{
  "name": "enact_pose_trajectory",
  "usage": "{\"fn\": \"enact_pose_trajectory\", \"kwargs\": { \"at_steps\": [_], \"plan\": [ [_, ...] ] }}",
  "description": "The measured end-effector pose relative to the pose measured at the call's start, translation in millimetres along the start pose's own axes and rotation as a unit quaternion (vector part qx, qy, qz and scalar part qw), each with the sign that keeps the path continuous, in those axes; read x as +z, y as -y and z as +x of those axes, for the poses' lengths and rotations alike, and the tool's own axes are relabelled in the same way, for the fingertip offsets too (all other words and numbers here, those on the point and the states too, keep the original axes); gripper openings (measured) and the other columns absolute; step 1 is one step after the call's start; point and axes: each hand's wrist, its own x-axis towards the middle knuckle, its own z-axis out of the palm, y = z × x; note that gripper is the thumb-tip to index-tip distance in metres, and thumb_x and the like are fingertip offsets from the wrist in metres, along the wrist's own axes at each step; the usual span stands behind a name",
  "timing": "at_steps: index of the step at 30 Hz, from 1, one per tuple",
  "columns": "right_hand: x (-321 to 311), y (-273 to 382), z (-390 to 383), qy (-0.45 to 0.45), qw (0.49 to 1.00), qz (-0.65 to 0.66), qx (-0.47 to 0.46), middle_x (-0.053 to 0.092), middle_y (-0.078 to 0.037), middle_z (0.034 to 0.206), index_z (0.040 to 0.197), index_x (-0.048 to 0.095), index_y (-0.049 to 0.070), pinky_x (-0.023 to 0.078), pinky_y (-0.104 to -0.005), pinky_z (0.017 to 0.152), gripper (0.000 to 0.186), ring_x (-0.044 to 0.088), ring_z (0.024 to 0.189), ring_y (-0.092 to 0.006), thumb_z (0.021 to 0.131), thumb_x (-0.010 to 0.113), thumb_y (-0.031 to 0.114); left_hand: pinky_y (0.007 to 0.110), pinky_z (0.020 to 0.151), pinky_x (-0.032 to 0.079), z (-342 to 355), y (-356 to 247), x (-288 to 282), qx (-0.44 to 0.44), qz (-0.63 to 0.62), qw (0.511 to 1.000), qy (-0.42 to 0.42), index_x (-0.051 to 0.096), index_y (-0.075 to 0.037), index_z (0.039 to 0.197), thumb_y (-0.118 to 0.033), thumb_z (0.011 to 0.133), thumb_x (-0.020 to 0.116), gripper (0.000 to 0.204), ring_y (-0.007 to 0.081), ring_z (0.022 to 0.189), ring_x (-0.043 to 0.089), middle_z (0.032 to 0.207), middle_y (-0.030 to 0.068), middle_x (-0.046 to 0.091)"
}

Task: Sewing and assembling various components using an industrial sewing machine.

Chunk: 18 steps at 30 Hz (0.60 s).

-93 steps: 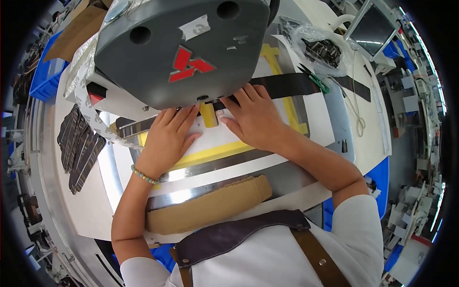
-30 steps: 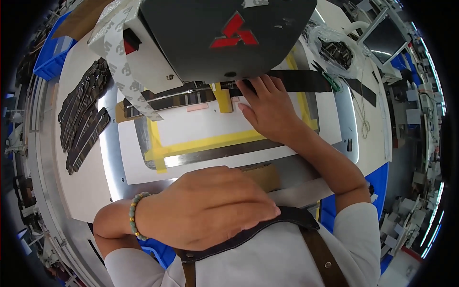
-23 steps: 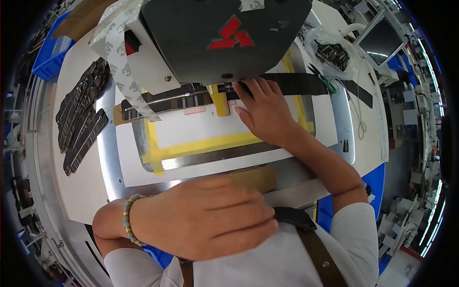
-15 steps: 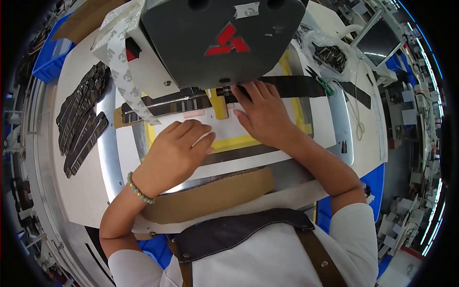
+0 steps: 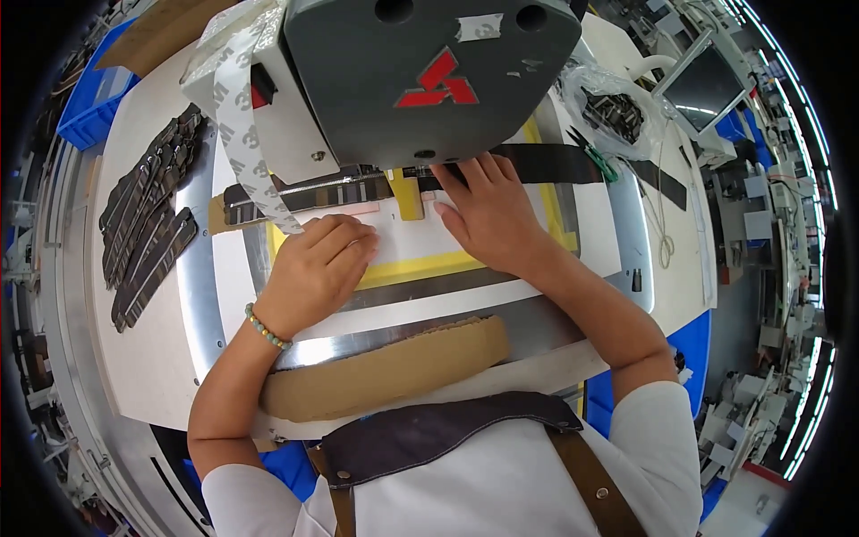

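My right hand [image 5: 483,215] lies with fingers apart on a dark strap [image 5: 559,163] beneath the grey machine head [image 5: 420,54], right of a yellow guide piece [image 5: 404,199]. To the left, a dark striped strip with a zipper [image 5: 331,190] lies across the white template [image 5: 335,247], which is edged with yellow tape. My left hand [image 5: 313,268] hovers or rests just in front of that strip, fingers curled; what is under its fingertips is hidden. Printed white tape [image 5: 240,134] hangs down beside the machine, close to my left fingers.
Striped strips [image 5: 148,224] pile up at left, below a blue bin [image 5: 89,112]. Green-handled scissors [image 5: 604,163], a bag of dark parts [image 5: 608,107], a cord [image 5: 662,246] and a screen [image 5: 702,85] are at right. Brown cardboard [image 5: 385,367] lies along the near edge.
My left hand has swung from low before my chest, about a second ago, forward to the template near the strip. My right hand has stayed on the dark strap.
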Motion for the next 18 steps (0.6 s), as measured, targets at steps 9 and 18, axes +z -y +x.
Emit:
{"fn": "enact_pose_trajectory", "kwargs": {
  "at_steps": [9,18],
  "plan": [
    [0.3,-1.0,1.4,-0.004,1.0,0.005,0.0,0.058,-0.017,0.14,0.137,0.065,-0.002,0.046,-0.0486,0.109,0.049,0.056,0.13,-0.0336,0.097,0.073,0.025,0.039,0.08,0.062,-2.0,-0.4,3.0,0.012,-0.029,0.999,-0.009,0.076,-0.001,0.105,0.001,0.081,0.081,0.024,0.0291,0.096,0.073,0.106,0.0104,0.076],
    [2.5,-2.2,2.0,-0.005,1.0,0.012,0.003,0.058,-0.017,0.14,0.137,0.065,-0.001,0.046,-0.0489,0.11,0.049,0.056,0.13,-0.0336,0.098,0.072,0.026,0.038,0.078,0.062,-1.7,-2.1,3.3,0.016,-0.03,0.999,-0.008,0.076,-0.001,0.104,0.001,0.082,0.081,0.023,0.0277,0.093,0.073,0.103,0.0097,0.075]
  ]
}}
